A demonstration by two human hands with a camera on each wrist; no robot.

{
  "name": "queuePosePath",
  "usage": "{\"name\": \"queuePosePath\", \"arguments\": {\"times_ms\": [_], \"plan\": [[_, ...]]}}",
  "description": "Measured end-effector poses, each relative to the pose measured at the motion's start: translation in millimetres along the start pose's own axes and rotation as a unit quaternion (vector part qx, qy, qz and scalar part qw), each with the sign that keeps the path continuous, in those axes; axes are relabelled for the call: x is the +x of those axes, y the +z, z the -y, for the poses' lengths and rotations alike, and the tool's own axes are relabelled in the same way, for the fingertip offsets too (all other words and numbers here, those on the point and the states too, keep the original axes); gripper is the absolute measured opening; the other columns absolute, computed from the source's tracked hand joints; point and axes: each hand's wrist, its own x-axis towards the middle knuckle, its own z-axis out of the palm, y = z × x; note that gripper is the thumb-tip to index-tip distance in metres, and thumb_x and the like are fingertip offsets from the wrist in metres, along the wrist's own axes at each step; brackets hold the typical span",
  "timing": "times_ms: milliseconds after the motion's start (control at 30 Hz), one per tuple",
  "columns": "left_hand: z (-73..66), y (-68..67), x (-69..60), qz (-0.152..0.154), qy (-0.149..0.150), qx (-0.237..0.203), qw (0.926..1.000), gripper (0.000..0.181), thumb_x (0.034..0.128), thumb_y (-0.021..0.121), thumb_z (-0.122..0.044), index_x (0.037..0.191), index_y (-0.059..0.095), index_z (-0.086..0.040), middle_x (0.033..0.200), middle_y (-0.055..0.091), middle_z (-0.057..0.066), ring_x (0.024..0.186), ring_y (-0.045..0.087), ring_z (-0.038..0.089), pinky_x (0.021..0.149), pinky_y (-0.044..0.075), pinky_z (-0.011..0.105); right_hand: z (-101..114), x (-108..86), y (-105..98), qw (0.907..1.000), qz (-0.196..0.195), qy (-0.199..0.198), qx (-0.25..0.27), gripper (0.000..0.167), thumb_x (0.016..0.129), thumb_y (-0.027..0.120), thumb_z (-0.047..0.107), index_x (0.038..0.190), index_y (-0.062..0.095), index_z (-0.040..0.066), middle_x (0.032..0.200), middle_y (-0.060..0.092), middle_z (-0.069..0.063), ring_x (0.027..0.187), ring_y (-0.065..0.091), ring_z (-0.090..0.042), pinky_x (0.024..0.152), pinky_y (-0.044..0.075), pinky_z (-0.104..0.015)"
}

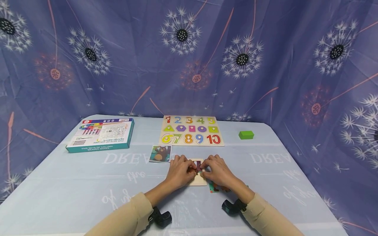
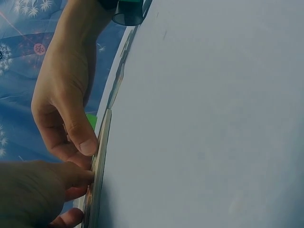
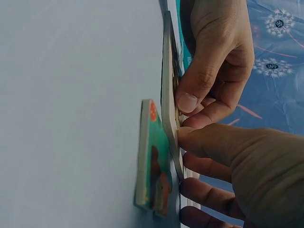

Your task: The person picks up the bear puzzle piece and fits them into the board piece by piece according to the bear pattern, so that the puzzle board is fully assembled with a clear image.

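Between both hands lies a small pale wooden puzzle tray (image 1: 197, 182), flat on the table, with a dark printed puzzle piece (image 1: 199, 165) showing in it. My left hand (image 1: 180, 173) is at the tray's left side, its thumb and index finger pinching at a piece there. From the right, my right hand (image 1: 218, 171) pinches at the dark piece with curled fingers. The fingers partly cover the pieces and the tray. A loose green and brown puzzle piece (image 3: 160, 142) leans by the tray's near right corner, partly under the right wrist in the head view.
A square bear picture (image 1: 160, 153) lies behind the left hand. Farther back are a number-and-shape puzzle board (image 1: 192, 130), a flat toy box (image 1: 100, 135) at left and a green block (image 1: 246, 135) at right. A patterned curtain (image 1: 141, 65) hangs behind the table.
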Motion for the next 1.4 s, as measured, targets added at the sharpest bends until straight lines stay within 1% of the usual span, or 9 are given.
{"name": "queuePosePath", "arguments": {"times_ms": [300, 433, 500, 667, 800, 900, 1033, 1200, 1400], "plan": [[-0.4, -1.4, -0.7, 0.010, -0.011, -0.013, 0.9998, 0.011, 0.0744, 0.072, -0.023, 0.085, 0.069, -0.020, 0.087, 0.054, 0.000, 0.084, 0.037, 0.015, 0.073, 0.025, 0.031, -0.1, 0.4, -0.2, 0.9999, 0.005, 0.007, 0.006, 0.016, 0.074, 0.075, 0.024, 0.088, 0.070, 0.020, 0.089, 0.058, 0.005, 0.084, 0.041, -0.013, 0.082, 0.033, -0.034], [0.1, -5.1, -3.3, 0.014, -0.018, -0.031, 0.9993, 0.011, 0.0746, 0.072, -0.023, 0.085, 0.070, -0.020, 0.088, 0.056, 0.000, 0.083, 0.036, 0.015, 0.072, 0.023, 0.031, -0.6, 0.2, 0.2, 0.9999, 0.006, 0.006, 0.009, 0.016, 0.073, 0.076, 0.024, 0.088, 0.070, 0.020, 0.089, 0.058, 0.005, 0.084, 0.041, -0.013, 0.081, 0.033, -0.035], [0.7, -8.3, -5.0, 0.012, -0.020, -0.033, 0.9992, 0.012, 0.0742, 0.072, -0.024, 0.085, 0.070, -0.021, 0.088, 0.056, 0.000, 0.083, 0.036, 0.015, 0.072, 0.023, 0.032, -1.2, 0.0, 0.9, 0.9999, 0.005, 0.004, 0.008, 0.017, 0.073, 0.076, 0.025, 0.088, 0.070, 0.019, 0.089, 0.058, 0.005, 0.084, 0.042, -0.014, 0.081, 0.033, -0.035], [4.0, -18.4, -11.3, 0.006, -0.018, -0.037, 0.9991, 0.013, 0.0724, 0.071, -0.023, 0.085, 0.071, -0.020, 0.087, 0.056, 0.002, 0.083, 0.038, 0.016, 0.074, 0.026, 0.034, -1.6, 0.5, 1.6, 0.9999, 0.008, 0.007, 0.008, 0.017, 0.074, 0.076, 0.025, 0.088, 0.070, 0.019, 0.089, 0.057, 0.005, 0.086, 0.042, -0.014, 0.082, 0.034, -0.035], [9.1, -26.1, -16.6, 0.004, -0.029, -0.041, 0.9988, 0.014, 0.0721, 0.072, -0.022, 0.085, 0.071, -0.020, 0.087, 0.056, 0.002, 0.084, 0.039, 0.016, 0.075, 0.027, 0.034, -1.5, 1.0, 1.7, 0.9999, 0.009, 0.009, 0.009, 0.017, 0.074, 0.076, 0.025, 0.088, 0.070, 0.019, 0.090, 0.058, 0.004, 0.086, 0.042, -0.014, 0.082, 0.034, -0.035], [13.1, -32.0, -20.7, 0.008, -0.039, -0.047, 0.9981, 0.014, 0.0726, 0.073, -0.021, 0.086, 0.071, -0.019, 0.086, 0.056, 0.003, 0.082, 0.037, 0.015, 0.075, 0.025, 0.033, -0.9, 0.6, 1.1, 0.9999, 0.008, 0.006, 0.007, 0.017, 0.074, 0.076, 0.024, 0.088, 0.070, 0.019, 0.090, 0.058, 0.004, 0.086, 0.042, -0.014, 0.082, 0.034, -0.035], [18.5, -38.8, -27.4, 0.011, -0.040, -0.056, 0.9976, 0.015, 0.0715, 0.073, -0.019, 0.087, 0.070, -0.017, 0.087, 0.056, 0.003, 0.080, 0.035, 0.014, 0.075, 0.026, 0.033, 0.2, 0.0, 1.0, 0.9999, 0.007, 0.006, 0.004, 0.017, 0.074, 0.076, 0.024, 0.089, 0.070, 0.018, 0.091, 0.058, 0.003, 0.087, 0.041, -0.014, 0.082, 0.034, -0.035], [25.2, -44.2, -35.7, 0.013, -0.045, -0.054, 0.9974, 0.018, 0.0695, 0.074, -0.017, 0.087, 0.070, -0.017, 0.090, 0.057, 0.004, 0.086, 0.039, 0.015, 0.077, 0.029, 0.035, 0.2, 0.4, 1.3, 0.9998, 0.011, 0.013, 0.009, 0.017, 0.074, 0.076, 0.025, 0.089, 0.070, 0.019, 0.091, 0.058, 0.004, 0.088, 0.041, -0.014, 0.083, 0.034, -0.035], [30.8, -46.4, -43.1, 0.026, -0.063, -0.057, 0.9961, 0.021, 0.0699, 0.076, -0.020, 0.090, 0.070, -0.017, 0.089, 0.056, 0.001, 0.089, 0.041, 0.016, 0.079, 0.029, 0.034, 0.0, 0.3, 1.6, 0.9998, 0.009, 0.015, 0.007, 0.016, 0.074, 0.076, 0.025, 0.089, 0.070, 0.020, 0.091, 0.058, 0.005, 0.087, 0.042, -0.014, 0.083, 0.035, -0.035]]}}
